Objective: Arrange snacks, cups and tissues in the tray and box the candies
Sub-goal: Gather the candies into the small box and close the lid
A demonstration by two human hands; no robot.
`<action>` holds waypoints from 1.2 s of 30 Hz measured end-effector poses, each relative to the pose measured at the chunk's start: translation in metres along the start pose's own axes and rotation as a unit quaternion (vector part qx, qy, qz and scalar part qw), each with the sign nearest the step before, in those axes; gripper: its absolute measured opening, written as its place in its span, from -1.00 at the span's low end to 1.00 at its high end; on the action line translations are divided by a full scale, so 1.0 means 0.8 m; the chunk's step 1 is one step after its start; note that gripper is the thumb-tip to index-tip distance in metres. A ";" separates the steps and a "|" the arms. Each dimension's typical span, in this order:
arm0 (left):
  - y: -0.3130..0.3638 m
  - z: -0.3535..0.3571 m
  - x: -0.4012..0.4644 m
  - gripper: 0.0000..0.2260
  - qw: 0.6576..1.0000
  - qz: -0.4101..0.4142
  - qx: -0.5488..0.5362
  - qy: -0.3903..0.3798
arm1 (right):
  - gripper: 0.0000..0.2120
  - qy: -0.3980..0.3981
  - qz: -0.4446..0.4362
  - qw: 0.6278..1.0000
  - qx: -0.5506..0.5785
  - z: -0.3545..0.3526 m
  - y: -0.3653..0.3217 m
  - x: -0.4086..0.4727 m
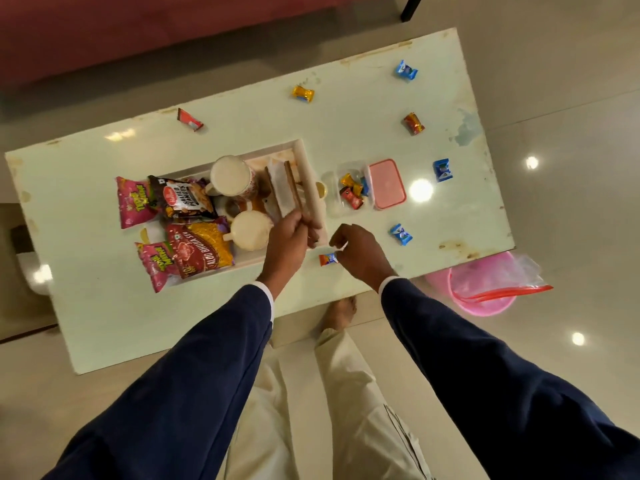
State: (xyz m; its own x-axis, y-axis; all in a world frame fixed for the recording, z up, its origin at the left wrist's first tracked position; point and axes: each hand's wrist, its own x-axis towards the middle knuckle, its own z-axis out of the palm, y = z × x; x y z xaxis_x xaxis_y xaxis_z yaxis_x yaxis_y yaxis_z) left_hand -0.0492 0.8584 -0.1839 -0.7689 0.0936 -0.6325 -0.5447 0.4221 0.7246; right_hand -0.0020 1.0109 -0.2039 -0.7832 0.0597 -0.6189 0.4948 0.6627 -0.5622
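Note:
A white tray on the table holds several snack packets, two white cups and a brown tissue holder with white tissues. My left hand grips the near end of the tissue holder at the tray's right rim. My right hand pinches the twisted end of an orange and blue candy lying on the table by the tray's corner. A clear box to the right holds several candies, and its pink lid lies beside it. Several wrapped candies, such as a blue one, lie scattered on the table.
The pale green table stands before a red sofa. A pink bucket with a clear bag sits on the floor by the table's near right corner. My foot shows under the table edge.

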 end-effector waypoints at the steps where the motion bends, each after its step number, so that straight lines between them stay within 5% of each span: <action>1: -0.015 -0.011 -0.006 -0.73 1.000 -0.005 0.017 -0.009 | -0.79 0.003 0.005 1.000 -0.024 0.012 0.002 -0.004; 10: -0.091 -0.072 -0.027 -0.72 0.993 0.003 0.081 -0.091 | -0.73 0.082 0.028 0.981 -0.172 0.103 0.015 -0.005; 20: -0.071 -0.131 -0.008 -0.70 0.989 0.050 0.050 -0.131 | -0.84 0.077 0.046 0.984 -0.154 0.114 0.003 0.007; 23: -0.058 -0.151 -0.003 -0.76 0.988 0.073 0.005 -0.139 | -0.83 -0.035 0.092 0.993 -0.061 0.103 -0.006 0.011; 27: -0.035 -0.173 0.007 -0.77 0.976 0.114 -0.065 -0.173 | -0.82 -0.251 0.043 0.967 0.034 0.069 -0.055 0.017; 31: -0.003 -0.204 0.045 -0.79 0.978 0.193 -0.028 -0.077 | -0.87 -0.201 -0.001 0.965 0.168 0.029 -0.128 0.046; 36: 0.036 -0.267 0.139 -0.80 0.942 0.253 0.193 0.108 | -0.92 -0.149 -0.025 0.945 0.291 -0.015 -0.201 0.111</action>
State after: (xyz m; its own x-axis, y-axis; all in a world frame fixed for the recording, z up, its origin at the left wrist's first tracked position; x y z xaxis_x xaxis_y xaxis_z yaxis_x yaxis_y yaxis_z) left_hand -0.2220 0.6884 -0.1751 -0.9704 0.2027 -0.1314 0.0408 0.6735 0.7381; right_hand -0.1557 0.9187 -0.1622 -0.7137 -0.2306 -0.6614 0.6509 0.1305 -0.7478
